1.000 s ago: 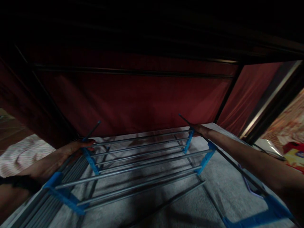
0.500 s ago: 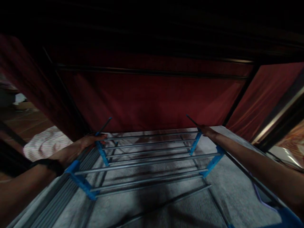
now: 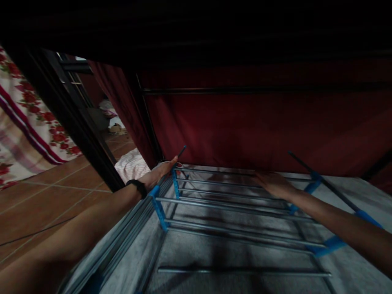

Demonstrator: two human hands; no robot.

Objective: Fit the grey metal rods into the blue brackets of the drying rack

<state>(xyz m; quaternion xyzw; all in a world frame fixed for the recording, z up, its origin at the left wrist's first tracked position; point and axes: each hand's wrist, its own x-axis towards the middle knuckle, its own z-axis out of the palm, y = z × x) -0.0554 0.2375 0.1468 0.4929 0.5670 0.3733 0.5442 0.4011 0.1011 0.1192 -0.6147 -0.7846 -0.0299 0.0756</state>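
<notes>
Read the clock face from the centre of the rack point(image 3: 239, 209), which stands on the mat point(image 3: 190, 253) with the red panel point(image 3: 245, 130) behind it at 12 o'clock. The left hand point(image 3: 163, 170) is at 10 o'clock, its fingers grasping the rack's rear corner where the post point(image 3: 181, 152) rises from the blue bracket point(image 3: 175, 183); this hold probably steadies that end. The right hand point(image 3: 274, 185) is at 1 o'clock, over the rear rods and apart from the bracket at 2 o'clock. Its fingertips are blurred, so whether they grasp a rod or only rest there cannot be told. Blue brackets at both ends hold the rods parallel and spaced. A single rod point(image 3: 245, 271) lies crosswise at 6 o'clock; its end fixing is unclear. The bundle point(image 3: 122, 239) of tubes lies lengthwise at 8 o'clock, seemingly placed there to leave the rack's front accessible.
</notes>
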